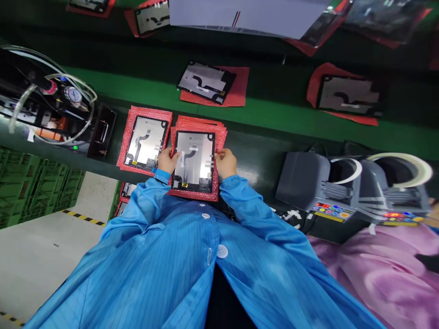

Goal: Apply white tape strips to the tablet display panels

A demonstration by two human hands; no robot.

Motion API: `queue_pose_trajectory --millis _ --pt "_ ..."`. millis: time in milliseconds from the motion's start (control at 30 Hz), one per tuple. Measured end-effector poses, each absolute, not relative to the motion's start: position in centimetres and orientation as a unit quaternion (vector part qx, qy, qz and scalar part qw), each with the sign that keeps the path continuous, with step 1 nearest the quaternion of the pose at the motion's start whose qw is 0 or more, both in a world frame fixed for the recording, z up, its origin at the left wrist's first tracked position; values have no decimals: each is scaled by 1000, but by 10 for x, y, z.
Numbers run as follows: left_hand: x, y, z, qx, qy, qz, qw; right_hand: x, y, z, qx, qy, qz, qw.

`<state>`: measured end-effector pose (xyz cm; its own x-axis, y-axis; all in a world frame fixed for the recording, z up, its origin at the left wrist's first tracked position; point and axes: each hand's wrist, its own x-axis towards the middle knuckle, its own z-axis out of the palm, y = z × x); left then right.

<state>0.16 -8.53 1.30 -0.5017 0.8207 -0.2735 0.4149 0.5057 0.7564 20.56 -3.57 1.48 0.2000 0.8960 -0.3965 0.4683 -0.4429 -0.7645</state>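
A dark-framed tablet panel with a silver back lies on a stack of red bubble-wrap sheets in front of me. My left hand grips the panel's left edge, fingers curled round it. My right hand holds its right edge the same way. A second panel rests on its own red bubble wrap just left of my left hand. Blue sleeves cover both my arms.
Green conveyor belt beyond carries more panels on red wrap. Two grey tape dispensers stand at the right. A machine with a pressure gauge and tubing stands at the left. A person in pink is lower right. Green crates stand at the left.
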Motion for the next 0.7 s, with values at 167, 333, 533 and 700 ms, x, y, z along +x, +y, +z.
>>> queue_pose_trajectory --millis 167,333,533,700 --pt "-3 -90 14 277 784 440 339 199 -35 39 -676 -304 624 249" --pt "-61 -82 26 193 785 508 298 145 -12 62 -557 -316 726 252" --pt "-160 -55 33 240 839 428 234 43 25 54 -571 -455 676 96" --pt "-178 -50 13 353 898 195 176 47 121 30 -576 -680 453 32"
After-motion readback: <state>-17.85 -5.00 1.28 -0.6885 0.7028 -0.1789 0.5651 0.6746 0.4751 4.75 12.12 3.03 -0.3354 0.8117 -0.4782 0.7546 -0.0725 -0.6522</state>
